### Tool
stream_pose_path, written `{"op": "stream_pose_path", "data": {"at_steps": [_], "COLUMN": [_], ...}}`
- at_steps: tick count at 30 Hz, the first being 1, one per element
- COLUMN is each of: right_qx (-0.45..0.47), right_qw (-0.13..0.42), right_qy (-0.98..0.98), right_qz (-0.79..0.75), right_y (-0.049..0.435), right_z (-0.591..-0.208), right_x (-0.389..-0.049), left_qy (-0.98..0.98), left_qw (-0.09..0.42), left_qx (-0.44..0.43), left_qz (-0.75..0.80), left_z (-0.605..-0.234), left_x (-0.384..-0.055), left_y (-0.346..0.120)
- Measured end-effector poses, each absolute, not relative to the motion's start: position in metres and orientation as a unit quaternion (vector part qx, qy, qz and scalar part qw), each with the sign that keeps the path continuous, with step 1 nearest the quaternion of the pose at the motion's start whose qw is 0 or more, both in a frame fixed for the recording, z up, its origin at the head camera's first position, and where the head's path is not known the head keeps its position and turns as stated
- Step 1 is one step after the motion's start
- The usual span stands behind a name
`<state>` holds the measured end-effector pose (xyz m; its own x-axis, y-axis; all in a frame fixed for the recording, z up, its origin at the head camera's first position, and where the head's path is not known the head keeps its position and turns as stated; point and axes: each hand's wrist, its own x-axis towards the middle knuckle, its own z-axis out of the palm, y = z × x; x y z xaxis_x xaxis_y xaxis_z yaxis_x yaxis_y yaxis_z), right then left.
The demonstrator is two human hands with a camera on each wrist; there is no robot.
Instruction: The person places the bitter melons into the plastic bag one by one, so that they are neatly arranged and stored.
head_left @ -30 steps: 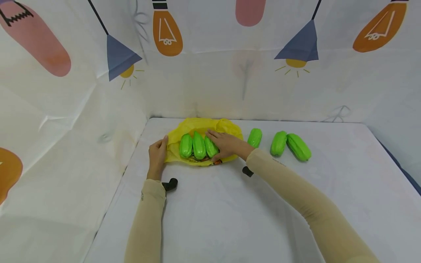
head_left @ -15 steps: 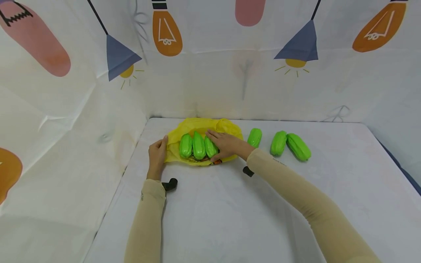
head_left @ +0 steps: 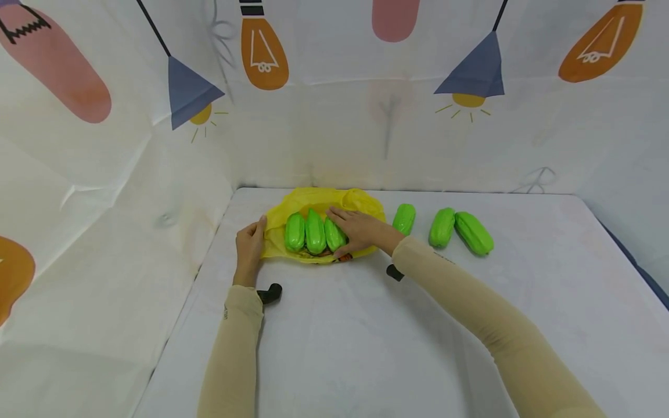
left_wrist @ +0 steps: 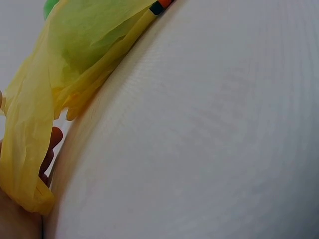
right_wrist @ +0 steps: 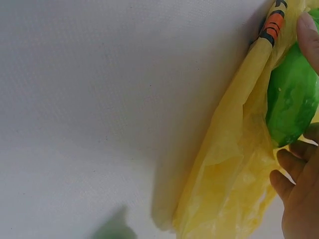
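A yellow plastic bag (head_left: 282, 212) lies spread at the back left, with three glossy green gourd-like pieces, one (head_left: 316, 232) in the middle, side by side on it. My left hand (head_left: 250, 247) grips the bag's left end; in the left wrist view the bunched plastic (left_wrist: 30, 144) passes between thumb and fingers. At the right, my right hand (head_left: 363, 230) spans the third green gourd (head_left: 333, 233), partly covering it. In the right wrist view, the thumb lies at one end of this gourd (right_wrist: 291, 97) and the curled fingers at the other.
Further right on the white table (head_left: 334, 348) lie three more green gourds: one (head_left: 405, 219) near the right wrist, then a pair (head_left: 442, 227) set close together. A printed white curtain (head_left: 334, 133) rises behind the table's back edge and along its left side.
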<state>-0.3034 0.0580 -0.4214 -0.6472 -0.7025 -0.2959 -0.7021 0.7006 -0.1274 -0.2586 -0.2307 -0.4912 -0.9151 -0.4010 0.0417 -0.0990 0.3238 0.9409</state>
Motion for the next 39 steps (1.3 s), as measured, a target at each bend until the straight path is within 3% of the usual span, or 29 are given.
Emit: {"op": "stream_pose_path", "data": {"at_steps": [12, 21, 39], "right_qx": [-0.416, -0.423, -0.292], "right_qw": [0.119, 0.082, 0.067], "right_qy": [0.901, 0.902, 0.949], "right_qz": [-0.008, -0.015, -0.098], "right_y": [0.067, 0.101, 0.293], "right_z": [-0.405, -0.384, -0.384], "right_x": [-0.297, -0.281, -0.247], "left_qy": [-0.804, -0.802, -0.799], "left_qw": [0.123, 0.123, 0.105], "left_qx": [0.152, 0.154, 0.165], "left_qz": [-0.562, -0.563, -0.570], "left_z": [-0.492, -0.491, -0.491], "left_x": [-0.258, -0.258, -0.260], "left_y": [-0.233, -0.233, -0.233]}}
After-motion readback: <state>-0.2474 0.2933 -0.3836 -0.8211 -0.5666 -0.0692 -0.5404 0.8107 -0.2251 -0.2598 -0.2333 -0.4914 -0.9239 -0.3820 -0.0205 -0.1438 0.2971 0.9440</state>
